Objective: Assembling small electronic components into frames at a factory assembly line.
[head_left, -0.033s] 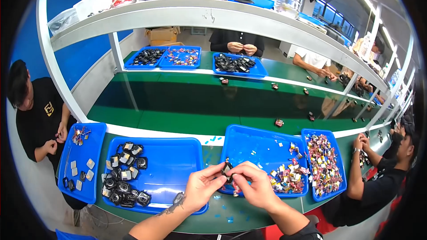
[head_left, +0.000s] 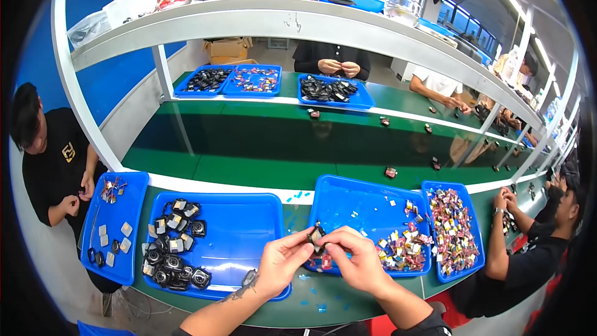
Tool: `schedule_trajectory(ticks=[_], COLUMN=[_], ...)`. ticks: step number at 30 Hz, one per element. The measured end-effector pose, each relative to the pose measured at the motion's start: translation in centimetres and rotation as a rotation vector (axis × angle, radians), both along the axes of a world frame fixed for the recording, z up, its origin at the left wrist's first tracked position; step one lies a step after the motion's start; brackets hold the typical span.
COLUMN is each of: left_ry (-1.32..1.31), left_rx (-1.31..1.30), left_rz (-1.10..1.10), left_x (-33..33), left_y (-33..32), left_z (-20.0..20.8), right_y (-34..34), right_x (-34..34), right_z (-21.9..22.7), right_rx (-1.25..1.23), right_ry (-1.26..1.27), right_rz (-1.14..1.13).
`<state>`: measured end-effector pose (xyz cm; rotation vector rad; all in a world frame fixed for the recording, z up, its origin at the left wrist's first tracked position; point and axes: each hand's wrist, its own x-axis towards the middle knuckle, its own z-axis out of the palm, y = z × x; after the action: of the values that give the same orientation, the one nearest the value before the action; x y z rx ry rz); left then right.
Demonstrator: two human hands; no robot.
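Between my two hands, above the gap between two blue trays, is a small black plastic housing (head_left: 317, 236) with a pale square face. My left hand (head_left: 283, 267) pinches it from the left, thumb and fingers closed. From the right my right hand (head_left: 357, 258) has its fingertips pressed together at the housing's lower edge. A small reddish part (head_left: 324, 262) hangs just below the fingers; whether it is joined to the housing I cannot tell. Left of my hands, a blue tray (head_left: 249, 211) bears a heap of black housings (head_left: 171, 261) on its left side.
Right of my hands, one blue tray (head_left: 336, 196) carries loose small red-and-yellow parts (head_left: 404, 249); a narrower tray (head_left: 469, 211) is heaped with them. Far left stands another tray (head_left: 134, 193). Beyond runs a green belt (head_left: 261, 143) with scattered pieces, under a white shelf frame (head_left: 311, 18). Co-workers sit around.
The housing has tilted slightly in my fingers, and the reddish part beneath has shifted a little to the left. My hands stay in nearly the same place.
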<state>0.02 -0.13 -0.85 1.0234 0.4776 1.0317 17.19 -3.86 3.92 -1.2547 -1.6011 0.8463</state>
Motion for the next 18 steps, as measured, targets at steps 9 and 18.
schedule_trajectory(ticks=[9,18], left_ry=[-0.133,0.013], left_rx=[-0.152,0.019], left_rz=[-0.004,0.068], left_x=[0.3,0.0], left_y=[1.0,0.3], left_z=[0.6,0.5], right_y=[1.0,1.4], right_x=[-0.5,-2.0], right_z=[1.3,2.0], right_rx=[0.041,0.153], right_ry=[0.086,-0.141], right_rz=[-0.172,-0.054])
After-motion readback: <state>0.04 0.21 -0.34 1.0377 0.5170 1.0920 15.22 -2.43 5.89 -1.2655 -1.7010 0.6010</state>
